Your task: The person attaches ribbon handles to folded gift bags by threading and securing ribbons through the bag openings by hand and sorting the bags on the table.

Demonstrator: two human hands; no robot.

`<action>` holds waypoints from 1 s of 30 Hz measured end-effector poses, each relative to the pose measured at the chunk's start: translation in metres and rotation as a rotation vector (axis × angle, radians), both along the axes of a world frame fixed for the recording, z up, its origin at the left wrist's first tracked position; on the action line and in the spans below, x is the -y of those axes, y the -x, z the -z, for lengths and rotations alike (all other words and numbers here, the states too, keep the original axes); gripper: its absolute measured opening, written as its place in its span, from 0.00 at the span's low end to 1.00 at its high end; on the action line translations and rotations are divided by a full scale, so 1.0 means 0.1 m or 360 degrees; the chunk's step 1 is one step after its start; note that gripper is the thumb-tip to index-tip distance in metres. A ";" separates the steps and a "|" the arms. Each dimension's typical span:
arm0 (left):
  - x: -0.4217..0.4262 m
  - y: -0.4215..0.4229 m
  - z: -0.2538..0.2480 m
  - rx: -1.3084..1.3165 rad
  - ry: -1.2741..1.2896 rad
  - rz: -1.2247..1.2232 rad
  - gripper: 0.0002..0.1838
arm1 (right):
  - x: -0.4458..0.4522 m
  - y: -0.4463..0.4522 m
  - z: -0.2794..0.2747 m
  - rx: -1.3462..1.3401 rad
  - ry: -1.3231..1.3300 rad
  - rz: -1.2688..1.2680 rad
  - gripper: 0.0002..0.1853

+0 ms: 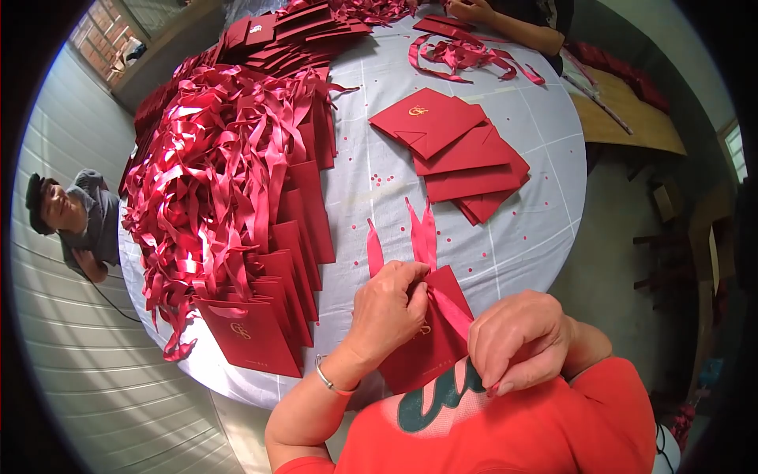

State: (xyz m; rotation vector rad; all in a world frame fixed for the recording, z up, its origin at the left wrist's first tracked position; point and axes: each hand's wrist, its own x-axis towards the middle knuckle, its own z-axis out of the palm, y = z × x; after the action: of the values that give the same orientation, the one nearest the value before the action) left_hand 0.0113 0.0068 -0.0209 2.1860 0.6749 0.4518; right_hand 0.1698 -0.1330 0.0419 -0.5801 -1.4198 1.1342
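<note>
With the left hand (391,304) gripped a red bag (426,355) right of the ribboned pile (221,174) and with the right hand (521,340) pinched its ribbon (450,312), seemingly partway through, with many apparently done in that pile and ribbonless-looking flat bags (466,154) left opposite its middle.

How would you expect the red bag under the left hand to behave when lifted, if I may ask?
The red bag would probably feel stiff, given its straight edges. It is likely light, since it looks thin and flat. The ribbon across it should probably flop, as the heaped ribbons curl loosely.
</note>
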 end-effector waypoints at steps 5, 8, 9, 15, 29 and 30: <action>-0.02 0.01 -0.03 0.0036 0.0275 -0.0046 0.12 | -0.03 0.01 -0.01 -0.0193 0.0156 0.0359 0.06; -0.06 0.03 -0.09 0.0049 0.0403 -0.0024 0.12 | -0.22 0.07 0.02 0.0319 0.0512 0.0862 0.04; -0.08 0.05 -0.06 0.0110 0.0398 0.0001 0.13 | -0.29 0.07 0.11 0.0556 0.0534 0.0919 0.04; -0.17 0.09 -0.06 0.0098 0.0660 0.0098 0.14 | -0.39 0.06 0.51 0.0395 0.0694 0.1014 0.03; -0.13 0.08 -0.09 0.0089 0.0306 0.0121 0.13 | -0.49 -0.05 0.43 0.0291 0.0863 0.0890 0.05; -0.16 0.09 -0.09 0.0097 0.0357 0.0122 0.13 | -0.48 0.00 0.44 0.0266 0.0947 0.0811 0.05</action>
State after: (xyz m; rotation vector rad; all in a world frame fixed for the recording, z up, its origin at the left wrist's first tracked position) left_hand 0.0025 0.0226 -0.0119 1.9714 0.5776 0.3818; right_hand 0.1695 -0.0845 -0.0016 -1.3981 -0.9639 1.0940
